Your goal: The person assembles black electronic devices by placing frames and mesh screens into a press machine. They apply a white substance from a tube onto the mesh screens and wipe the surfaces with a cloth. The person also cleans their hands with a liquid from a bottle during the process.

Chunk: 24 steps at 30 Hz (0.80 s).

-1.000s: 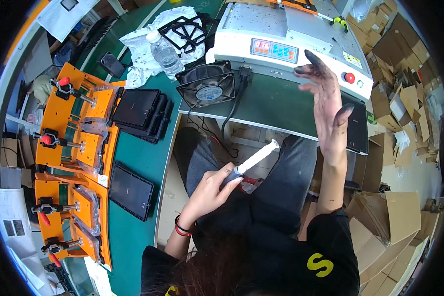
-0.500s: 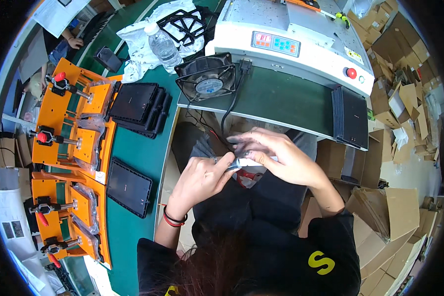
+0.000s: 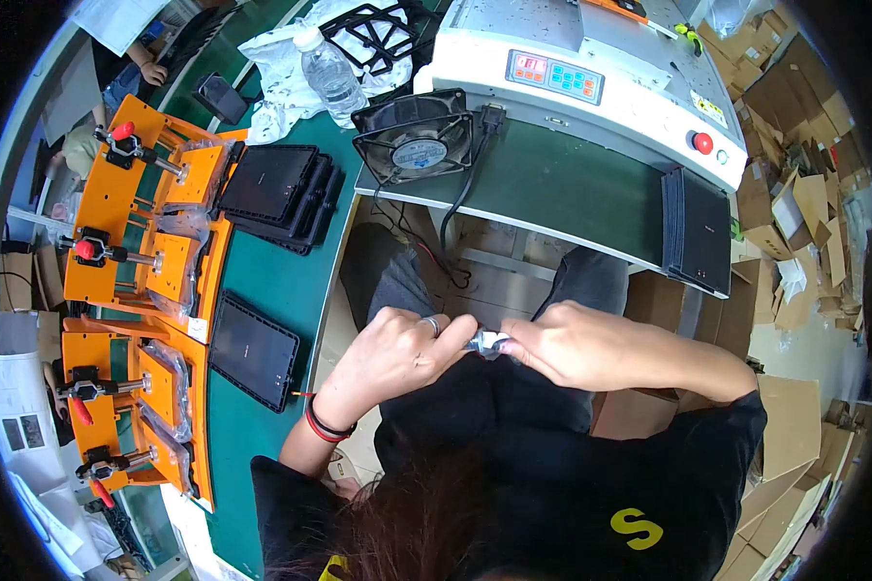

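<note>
Above my lap, my left hand [image 3: 397, 353] and my right hand [image 3: 581, 344] meet knuckle to knuckle. Between their fingertips they pinch a small crumpled silvery-white piece [image 3: 485, 342]. Most of it is hidden by the fingers, so its kind does not show. My left hand wears a ring, with red and black bands at the wrist. On the green bench to the left lies a single black rectangular panel [image 3: 253, 351]. Farther back sits a stack of similar black panels [image 3: 266, 184].
Orange clamp fixtures [image 3: 97, 232] with red-tipped levers line the left side. A black fan [image 3: 417, 145] and a water bottle [image 3: 331, 76] stand ahead, beside a white machine [image 3: 639, 121]. Dark panels [image 3: 698, 232] stand at the bench's right end. Cardboard boxes [image 3: 790, 407] crowd the right.
My right hand has turned from spread fingers to a closed grip, and its elbow has swung outward to the right. Both hands have dropped slightly nearer to me.
</note>
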### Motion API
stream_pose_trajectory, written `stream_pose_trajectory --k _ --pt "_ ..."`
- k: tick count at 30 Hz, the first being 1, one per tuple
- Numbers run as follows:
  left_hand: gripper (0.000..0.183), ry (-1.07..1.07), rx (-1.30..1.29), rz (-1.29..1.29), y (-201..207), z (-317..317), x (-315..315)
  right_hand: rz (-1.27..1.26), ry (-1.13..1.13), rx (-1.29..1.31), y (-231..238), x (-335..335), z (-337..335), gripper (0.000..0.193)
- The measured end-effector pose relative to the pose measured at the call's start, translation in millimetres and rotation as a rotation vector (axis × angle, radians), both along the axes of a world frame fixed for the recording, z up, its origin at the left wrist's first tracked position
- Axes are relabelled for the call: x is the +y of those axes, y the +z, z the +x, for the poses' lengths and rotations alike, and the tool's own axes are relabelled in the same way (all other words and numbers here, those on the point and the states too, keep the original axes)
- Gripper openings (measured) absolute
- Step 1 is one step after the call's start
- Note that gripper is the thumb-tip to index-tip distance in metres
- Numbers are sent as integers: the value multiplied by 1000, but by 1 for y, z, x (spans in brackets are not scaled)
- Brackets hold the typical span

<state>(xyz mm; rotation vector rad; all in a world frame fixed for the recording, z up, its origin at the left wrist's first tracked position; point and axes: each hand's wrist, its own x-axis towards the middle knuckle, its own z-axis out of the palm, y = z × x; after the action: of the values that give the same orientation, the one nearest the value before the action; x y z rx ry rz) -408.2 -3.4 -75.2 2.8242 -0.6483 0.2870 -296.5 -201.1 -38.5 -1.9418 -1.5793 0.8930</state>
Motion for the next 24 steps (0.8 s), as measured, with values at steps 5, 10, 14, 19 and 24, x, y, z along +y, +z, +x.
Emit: stream_pose_trajectory --k 5,10,14,19,24 --pt "19 -66 58 -45 -12 -2 -4 -17 20 35 -11 1 -4 34" --pt "20 -92 88 -87 -13 -5 -4 -41 -8 58 -19 0 -12 36" --pt "21 -107 89 -115 -16 -8 -5 37 -92 31 -22 1 -23 39" --pt "22 -74 122 -187 -9 -8 -7 37 -249 -84 5 0 -12 30" --pt "23 -99 213 -336 -18 -7 -12 542 -335 155 -17 1 -15 45"
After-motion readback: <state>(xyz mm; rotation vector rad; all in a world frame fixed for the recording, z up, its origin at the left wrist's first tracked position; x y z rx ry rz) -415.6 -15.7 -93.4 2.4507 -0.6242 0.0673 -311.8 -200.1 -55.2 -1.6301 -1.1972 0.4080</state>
